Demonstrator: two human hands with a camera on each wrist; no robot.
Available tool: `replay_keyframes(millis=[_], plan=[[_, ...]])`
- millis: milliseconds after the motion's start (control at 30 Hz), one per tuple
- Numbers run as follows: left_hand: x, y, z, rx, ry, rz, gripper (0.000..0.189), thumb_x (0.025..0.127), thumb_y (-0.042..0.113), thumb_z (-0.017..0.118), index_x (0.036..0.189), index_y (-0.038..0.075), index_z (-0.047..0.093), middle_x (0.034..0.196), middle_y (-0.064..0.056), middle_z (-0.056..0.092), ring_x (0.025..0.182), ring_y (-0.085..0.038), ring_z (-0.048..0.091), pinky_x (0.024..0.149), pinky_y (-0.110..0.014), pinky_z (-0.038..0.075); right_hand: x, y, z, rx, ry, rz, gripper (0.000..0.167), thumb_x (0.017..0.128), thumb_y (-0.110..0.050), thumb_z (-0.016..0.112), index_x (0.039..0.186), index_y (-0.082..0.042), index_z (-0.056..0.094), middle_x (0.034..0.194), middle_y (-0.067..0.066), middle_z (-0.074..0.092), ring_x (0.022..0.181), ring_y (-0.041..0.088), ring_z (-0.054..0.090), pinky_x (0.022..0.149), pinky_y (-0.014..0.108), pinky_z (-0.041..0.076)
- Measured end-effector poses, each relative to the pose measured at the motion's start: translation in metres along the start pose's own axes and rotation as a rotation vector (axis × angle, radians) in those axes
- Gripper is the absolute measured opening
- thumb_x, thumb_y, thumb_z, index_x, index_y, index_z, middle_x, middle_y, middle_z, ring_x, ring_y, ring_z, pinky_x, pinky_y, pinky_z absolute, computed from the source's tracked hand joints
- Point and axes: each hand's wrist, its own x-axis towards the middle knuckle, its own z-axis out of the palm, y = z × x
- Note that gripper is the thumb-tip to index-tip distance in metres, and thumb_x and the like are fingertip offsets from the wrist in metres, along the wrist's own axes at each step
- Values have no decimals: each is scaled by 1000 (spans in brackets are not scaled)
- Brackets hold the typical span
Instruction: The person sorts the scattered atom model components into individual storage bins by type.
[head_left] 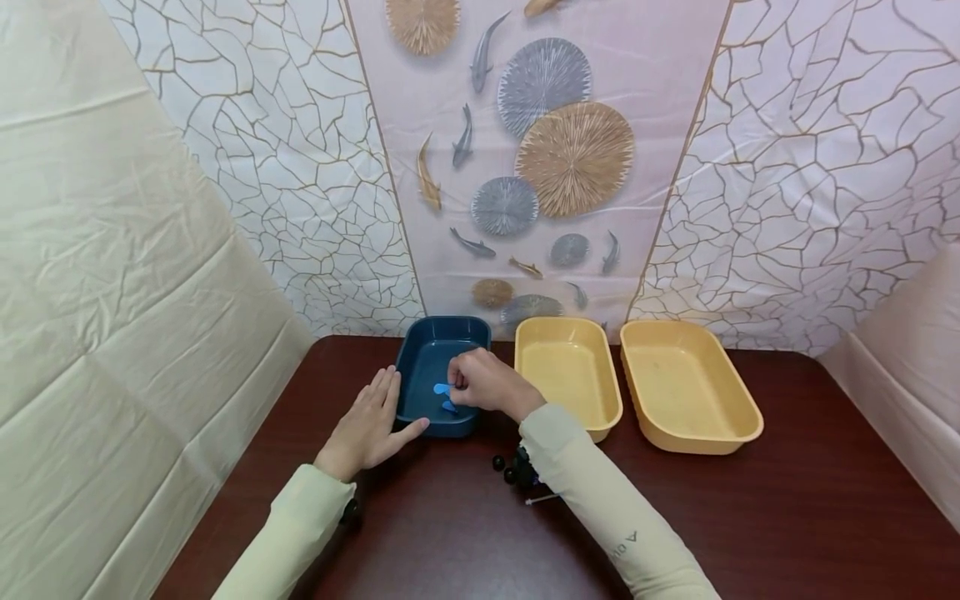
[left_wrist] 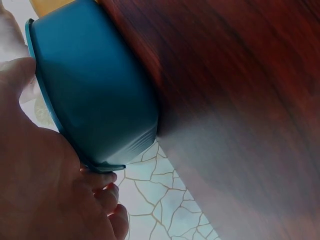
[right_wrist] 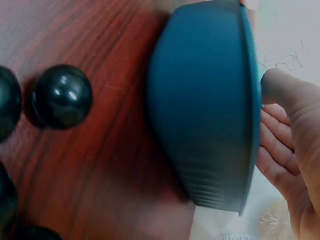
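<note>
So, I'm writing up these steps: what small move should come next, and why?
Probably loosen the right hand to release the light blue piece: it is pinched over the inside of the dark blue tray, and the left hand touches that tray's edge, which may steady it.

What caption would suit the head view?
Left hand against a navy tub, right hand pinching a blue piece over it.

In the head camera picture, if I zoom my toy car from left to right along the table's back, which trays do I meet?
Dark blue tray → middle yellow tray → far-right yellow tray.
</note>
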Motion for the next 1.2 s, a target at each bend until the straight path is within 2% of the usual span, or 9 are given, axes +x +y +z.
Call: replay_keyframes(millis=[167, 367, 567, 767, 1000, 1200], plan=[[0, 0, 0, -3, -6, -1, 101, 102, 66, 51, 166, -5, 19, 176, -24, 18, 164, -45, 17, 131, -61, 24, 0, 1, 4, 2, -27, 6, 11, 97, -15, 75, 104, -7, 77, 101, 5, 77, 89, 12, 70, 84, 26, 63], [-1, 1, -2, -6, 4, 0, 101, 101, 65, 52, 166, -6, 19, 176, -24, 18, 163, -45, 17, 130, -62, 24, -7, -3, -16, 3, -23, 29, 24, 98, -18, 77, 118, -4, 77, 115, 10, 77, 103, 20, 73, 91, 34, 64], [0, 2, -4, -6, -11, -11, 102, 101, 66, 51, 166, -5, 17, 176, -24, 16, 164, -45, 15, 131, -62, 22, -21, -5, -44, -39, -26, -8, 23, 97, -17, 77, 116, -4, 77, 114, 11, 78, 100, 21, 75, 89, 32, 64], [0, 3, -5, 0, -6, -8, 101, 102, 65, 51, 166, -6, 18, 175, -25, 17, 163, -47, 16, 130, -63, 23, -43, -12, -69, -54, -25, -48, 19, 95, -15, 78, 111, -4, 79, 109, 12, 78, 93, 19, 73, 86, 30, 63], [0, 2, -4, -6, 1, -1, 100, 102, 64, 52, 165, -7, 20, 175, -26, 18, 163, -46, 17, 131, -62, 23, -74, -20, -85, -90, -55, -51, 20, 95, -16, 78, 111, -3, 78, 108, 10, 78, 95, 22, 73, 85, 32, 63], [0, 3, -2, -8, 10, -2, 99, 102, 63, 52, 165, -7, 22, 174, -26, 20, 163, -47, 18, 130, -62, 23, -101, -20, -94, -108, -46, -85, 18, 93, -15, 79, 109, -5, 79, 105, 7, 78, 94, 20, 73, 84, 31, 63]])
